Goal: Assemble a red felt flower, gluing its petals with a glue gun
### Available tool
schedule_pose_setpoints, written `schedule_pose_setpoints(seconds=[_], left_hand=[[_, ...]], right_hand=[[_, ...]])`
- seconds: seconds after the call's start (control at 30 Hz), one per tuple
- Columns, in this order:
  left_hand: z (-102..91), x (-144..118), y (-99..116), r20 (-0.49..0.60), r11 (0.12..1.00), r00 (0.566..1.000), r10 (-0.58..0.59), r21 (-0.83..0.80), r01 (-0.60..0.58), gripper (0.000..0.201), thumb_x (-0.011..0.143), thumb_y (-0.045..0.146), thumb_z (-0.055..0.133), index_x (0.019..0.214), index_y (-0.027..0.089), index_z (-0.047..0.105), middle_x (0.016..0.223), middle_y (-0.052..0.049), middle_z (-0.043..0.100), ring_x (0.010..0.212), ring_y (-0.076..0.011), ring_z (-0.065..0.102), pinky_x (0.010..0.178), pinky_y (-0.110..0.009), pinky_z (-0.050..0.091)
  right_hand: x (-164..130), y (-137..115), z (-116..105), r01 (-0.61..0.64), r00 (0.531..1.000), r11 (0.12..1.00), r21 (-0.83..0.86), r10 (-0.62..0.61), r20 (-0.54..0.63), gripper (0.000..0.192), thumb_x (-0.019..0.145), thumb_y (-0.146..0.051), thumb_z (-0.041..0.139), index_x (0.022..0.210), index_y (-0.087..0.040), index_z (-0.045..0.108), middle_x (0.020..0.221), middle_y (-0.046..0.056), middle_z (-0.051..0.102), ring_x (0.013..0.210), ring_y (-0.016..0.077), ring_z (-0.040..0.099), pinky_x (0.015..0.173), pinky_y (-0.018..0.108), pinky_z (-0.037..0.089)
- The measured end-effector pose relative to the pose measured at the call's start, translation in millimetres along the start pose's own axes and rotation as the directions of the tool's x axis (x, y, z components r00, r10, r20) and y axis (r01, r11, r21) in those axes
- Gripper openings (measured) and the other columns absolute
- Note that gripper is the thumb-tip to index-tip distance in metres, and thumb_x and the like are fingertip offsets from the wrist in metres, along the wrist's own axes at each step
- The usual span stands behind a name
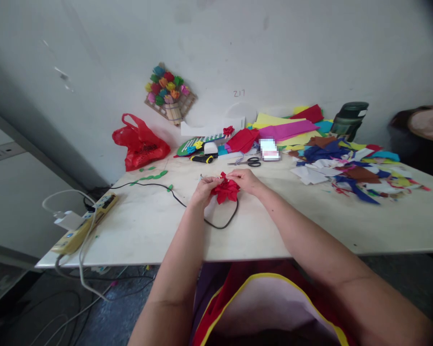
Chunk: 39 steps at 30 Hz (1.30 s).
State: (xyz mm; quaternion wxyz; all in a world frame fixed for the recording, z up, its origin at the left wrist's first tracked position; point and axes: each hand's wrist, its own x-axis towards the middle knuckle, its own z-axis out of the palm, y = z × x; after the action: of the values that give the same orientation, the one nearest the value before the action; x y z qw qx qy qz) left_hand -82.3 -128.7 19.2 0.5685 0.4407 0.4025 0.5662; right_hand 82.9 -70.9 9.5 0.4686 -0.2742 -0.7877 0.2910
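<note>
A red paper flower (pixel 226 191) with pointed petals is held just above the table, between my two hands. My left hand (pixel 206 186) pinches its left side, fingers closed. On the upper right, my right hand (pixel 246 180) has its fingertips closed on the petals. A black cord (pixel 222 228) loops on the table beneath the flower. Just beyond my right hand lie black-handled scissors (pixel 250 163), apart from it. Some of my fingertips are hidden behind the red paper.
Paper scraps (pixel 350 168) heap at the right, near a dark green bottle (pixel 349 120). Coloured sheets (pixel 288 129), a phone (pixel 270 150) and a yellow-black cutter (pixel 202 158) lie at the back. A red bag (pixel 142 144) and a power strip (pixel 82 228) are on the left.
</note>
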Motion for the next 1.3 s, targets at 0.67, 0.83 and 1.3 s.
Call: schedule_pose_setpoints(seconds=[0.67, 0.83, 1.3], left_hand=[[-1.4, 0.6, 1.1, 0.028, 0.994, 0.999, -0.041, 0.102, 0.038, 0.033, 0.046, 0.028, 0.084, 0.068, 0.011, 0.066, 0.059, -0.003, 0.063, 0.050, -0.0095, 0.053, 0.049, -0.022, 0.035], [-1.1, -1.2, 2.2, 0.078, 0.989, 0.994, -0.074, 0.131, 0.063, 0.029, 0.051, 0.029, 0.082, 0.068, 0.010, 0.068, 0.058, -0.004, 0.061, 0.050, -0.0090, 0.050, 0.048, -0.022, 0.032], [1.1, -2.2, 2.2, 0.095, 0.985, 0.993, -0.062, 0.164, 0.046, 0.026, 0.051, 0.030, 0.079, 0.062, 0.009, 0.068, 0.052, -0.003, 0.057, 0.045, -0.0075, 0.044, 0.045, -0.023, 0.024]], right_hand=[[-0.5, -0.2, -1.5, 0.049, 0.998, 0.997, -0.056, -0.047, 0.037, 0.021, 0.079, -0.031, 0.059, 0.073, -0.019, 0.074, 0.072, 0.005, 0.071, 0.066, 0.0156, 0.061, 0.065, 0.027, 0.047], [-1.0, -1.3, -2.4, 0.028, 0.998, 0.999, -0.042, -0.026, 0.054, 0.018, 0.077, -0.027, 0.060, 0.075, -0.019, 0.076, 0.073, 0.004, 0.071, 0.068, 0.0157, 0.062, 0.065, 0.027, 0.047], [-1.3, -0.6, -0.8, 0.039, 0.997, 0.997, -0.062, -0.035, 0.065, 0.016, 0.077, -0.020, 0.061, 0.078, -0.019, 0.076, 0.074, 0.005, 0.072, 0.070, 0.0156, 0.064, 0.065, 0.025, 0.048]])
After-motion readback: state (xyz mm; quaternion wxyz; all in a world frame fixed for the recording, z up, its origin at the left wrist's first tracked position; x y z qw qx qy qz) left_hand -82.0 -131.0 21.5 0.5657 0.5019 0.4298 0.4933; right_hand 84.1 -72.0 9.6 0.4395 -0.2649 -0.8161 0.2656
